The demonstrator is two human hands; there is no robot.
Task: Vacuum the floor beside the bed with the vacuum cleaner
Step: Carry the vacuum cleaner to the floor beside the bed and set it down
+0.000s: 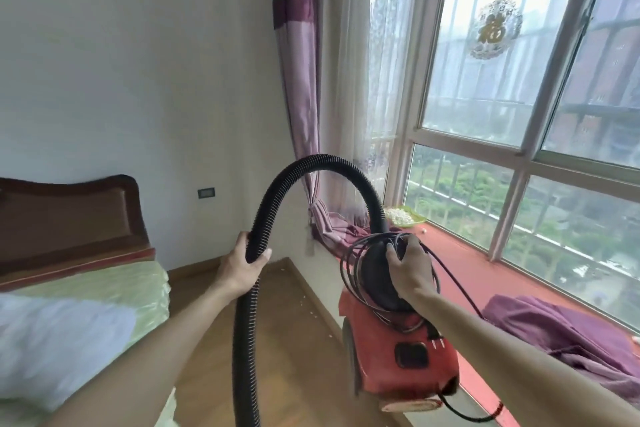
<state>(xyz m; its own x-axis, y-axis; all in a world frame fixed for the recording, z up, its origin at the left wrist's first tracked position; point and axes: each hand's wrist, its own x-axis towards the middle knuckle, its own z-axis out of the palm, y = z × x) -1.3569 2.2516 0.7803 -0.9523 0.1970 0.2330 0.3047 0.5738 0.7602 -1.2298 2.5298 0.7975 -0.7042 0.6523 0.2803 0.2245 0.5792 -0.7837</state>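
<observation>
Up in the air, I held the red plastic canister vacuum cleaner [398,350] over the brown wooden floor [277,340], between the bed with the green cover [114,291] and the red window ledge [467,263]. My right hand [412,270] was closed on its black round top together with loops of the black power cord [349,274]. My left hand [242,267] had its grip closed around the black ribbed hose [308,166], which arched above both hands. A purple cloth [561,333] lay on the ledge.
</observation>
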